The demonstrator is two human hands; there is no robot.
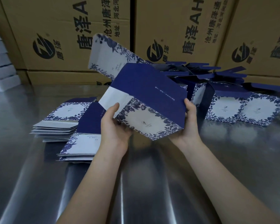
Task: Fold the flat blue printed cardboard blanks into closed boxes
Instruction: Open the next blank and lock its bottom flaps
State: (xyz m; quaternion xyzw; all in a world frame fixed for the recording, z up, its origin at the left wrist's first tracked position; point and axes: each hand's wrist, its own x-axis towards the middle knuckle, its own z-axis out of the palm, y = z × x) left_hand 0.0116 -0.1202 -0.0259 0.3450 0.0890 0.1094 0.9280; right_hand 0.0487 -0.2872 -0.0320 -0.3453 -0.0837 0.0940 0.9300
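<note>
The half-folded box point(149, 94) is held tilted in the air above the steel table point(233, 151), its dark blue panel uppermost, a white face with a blue floral border turned toward the camera, and a long floral flap point(107, 52) sticking up from its far left end. The left grip point(115, 126) clasps the box's lower left corner, thumb laid up along a plain white flap and fingers tucked beneath. The right grip point(190, 122) clasps its right end, thumb on the blue panel's edge and fingers behind. Left of and below the box, stacks of flat blanks point(58, 125) lie on the table. Right of and behind the box stand folded boxes point(225, 109) with blue top flaps raised. Beyond the box rises a wall of brown printed cartons point(63, 38).
</note>
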